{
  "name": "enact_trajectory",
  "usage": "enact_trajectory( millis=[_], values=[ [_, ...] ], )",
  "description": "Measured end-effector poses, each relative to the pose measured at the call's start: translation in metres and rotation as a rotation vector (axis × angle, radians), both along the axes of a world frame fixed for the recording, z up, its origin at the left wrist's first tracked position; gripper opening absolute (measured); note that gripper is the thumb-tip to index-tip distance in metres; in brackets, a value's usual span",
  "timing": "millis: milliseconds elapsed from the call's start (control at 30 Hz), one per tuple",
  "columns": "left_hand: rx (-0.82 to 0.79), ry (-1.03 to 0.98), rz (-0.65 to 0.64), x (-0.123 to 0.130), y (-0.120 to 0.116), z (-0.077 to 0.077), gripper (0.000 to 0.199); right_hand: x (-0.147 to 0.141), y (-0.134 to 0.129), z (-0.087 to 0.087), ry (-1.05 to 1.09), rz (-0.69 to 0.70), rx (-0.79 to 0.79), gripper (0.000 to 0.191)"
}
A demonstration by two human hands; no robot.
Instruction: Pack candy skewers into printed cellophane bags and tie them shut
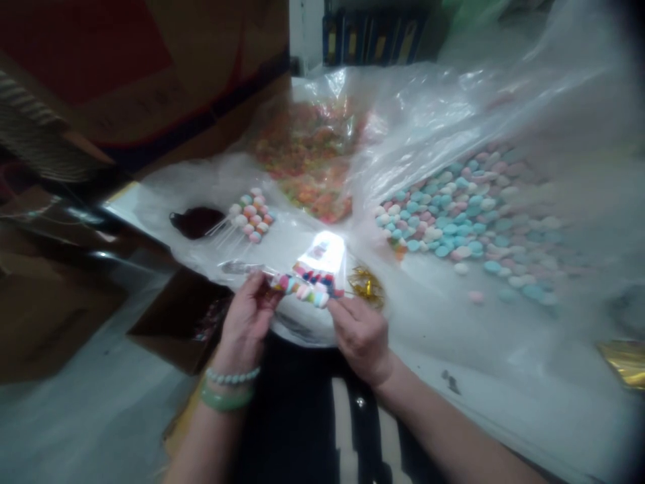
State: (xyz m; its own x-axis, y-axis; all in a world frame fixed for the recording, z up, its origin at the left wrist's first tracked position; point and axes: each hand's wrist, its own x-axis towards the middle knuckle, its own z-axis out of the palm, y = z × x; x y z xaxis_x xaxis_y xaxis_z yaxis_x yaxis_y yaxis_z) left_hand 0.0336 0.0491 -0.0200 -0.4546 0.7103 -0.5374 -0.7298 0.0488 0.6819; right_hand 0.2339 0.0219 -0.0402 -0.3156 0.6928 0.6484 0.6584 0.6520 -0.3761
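Between my hands stretches a row of pastel candies [305,292], apparently marshmallows on a stick. My left hand [252,306] pinches its left end. At the other end, the closed fingers of my right hand [360,329] grip it. Just beyond lies a shiny clear bag [322,252] with a red and blue pattern along its near edge. Gold twist ties [367,286] are heaped beyond my right hand. Farther left rests a bunch of marshmallow sticks [254,216], their white stems pointing toward the lower left.
Loose pink, white and blue candies [453,218] spread over plastic sheeting [433,316] on the right. Orange and green sweets [317,165] fill a clear bag at the back. A dark round object [197,222] sits left. An open cardboard box [171,312] stands below the table edge.
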Motion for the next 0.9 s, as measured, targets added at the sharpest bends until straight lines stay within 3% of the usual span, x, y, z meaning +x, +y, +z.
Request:
enact_trajectory(
  millis=[267,433,633,700,800,900],
  values=[
    [-0.038,0.144,-0.018,-0.006,-0.003,-0.009,0.011,0.000,0.004,-0.018,0.467,0.073,-0.555,0.019],
    [-0.026,0.186,-0.104,-0.004,-0.005,-0.011,0.008,0.000,0.011,-0.010,0.577,0.064,-0.916,0.012],
    [-0.030,0.169,-0.077,-0.004,-0.004,-0.014,0.007,0.001,0.018,0.000,0.842,0.077,-1.555,0.011],
    [-0.035,0.165,-0.081,-0.003,-0.005,-0.013,0.008,0.001,0.018,0.000,0.884,0.095,-1.704,0.014],
    [-0.026,0.139,-0.096,-0.002,-0.004,-0.012,0.009,-0.001,0.017,0.002,0.872,0.091,-1.718,0.011],
    [-0.008,0.095,-0.100,-0.003,-0.003,-0.011,0.013,-0.002,0.016,0.004,0.718,0.032,-1.542,0.005]
  ],
)
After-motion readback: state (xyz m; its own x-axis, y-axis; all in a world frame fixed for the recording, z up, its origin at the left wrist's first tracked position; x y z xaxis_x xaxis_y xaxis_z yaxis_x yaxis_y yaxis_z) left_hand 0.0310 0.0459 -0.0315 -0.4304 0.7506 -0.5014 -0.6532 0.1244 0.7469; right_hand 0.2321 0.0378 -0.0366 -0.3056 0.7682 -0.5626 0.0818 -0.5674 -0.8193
